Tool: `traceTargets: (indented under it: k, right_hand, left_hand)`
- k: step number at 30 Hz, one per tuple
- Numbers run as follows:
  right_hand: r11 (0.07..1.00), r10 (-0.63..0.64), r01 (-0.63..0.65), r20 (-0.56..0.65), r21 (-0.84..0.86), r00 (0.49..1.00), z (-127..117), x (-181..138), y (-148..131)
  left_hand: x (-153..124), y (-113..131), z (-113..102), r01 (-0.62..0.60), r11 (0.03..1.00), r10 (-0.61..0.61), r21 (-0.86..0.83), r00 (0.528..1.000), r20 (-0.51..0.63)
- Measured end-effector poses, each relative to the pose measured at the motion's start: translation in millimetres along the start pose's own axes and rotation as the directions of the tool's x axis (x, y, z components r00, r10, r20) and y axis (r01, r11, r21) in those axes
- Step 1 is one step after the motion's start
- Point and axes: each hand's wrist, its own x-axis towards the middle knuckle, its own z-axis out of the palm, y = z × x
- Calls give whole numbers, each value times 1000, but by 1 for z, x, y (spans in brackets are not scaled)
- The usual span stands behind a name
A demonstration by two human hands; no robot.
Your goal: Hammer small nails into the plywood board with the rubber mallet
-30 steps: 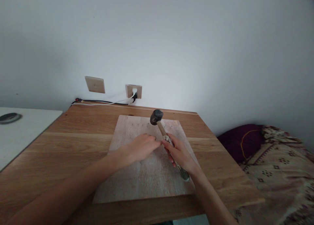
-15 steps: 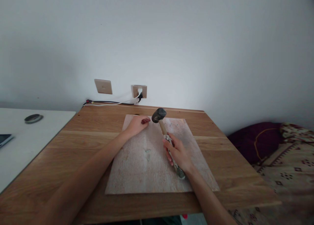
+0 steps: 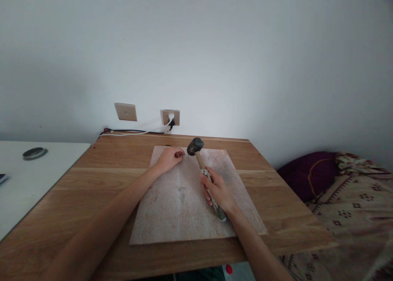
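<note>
My right hand [image 3: 215, 193] is closed round the wooden handle of a hammer [image 3: 201, 163], whose dark head hovers near the far edge of a pale plywood board [image 3: 172, 215]. My left hand [image 3: 168, 158] rests on the far part of the board with fingertips pinched together just left of the hammer head; whatever they pinch is too small to make out. Two small nails [image 3: 182, 191] lie loose on the board's middle. The board lies on a wooden table [image 3: 101, 178].
A white surface [image 3: 30, 178] with a dark round object [image 3: 35, 153] adjoins the table on the left. Wall sockets [image 3: 170, 117] with cables sit behind the table. A bed with a patterned cover [image 3: 346, 215] and purple cushion [image 3: 307, 172] is at the right.
My left hand moved from the board's middle to its far edge beside the hammer head, uncovering the loose nails. The right hand kept its grip on the hammer.
</note>
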Motion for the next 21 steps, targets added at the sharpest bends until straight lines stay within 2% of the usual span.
traceTargets:
  k: [6,13,17,21]
  right_hand:
    - [1000,11,-11,-10,9,1000,0,0,0]
    - [1000,14,-14,5,8,1000,0,-1,1]
    - [1000,12,-12,30,18,999,0,2,-2]
    - [1000,-10,9,54,17,998,2,7,-8]
  left_hand:
    - [-1,-1,-2,-27,998,30,58,999,-42]
    - [-1,5,-3,-26,994,26,106,1000,6]
    - [1,4,-2,-33,997,32,64,999,26]
    - [2,1,1,31,999,-31,-24,999,7]
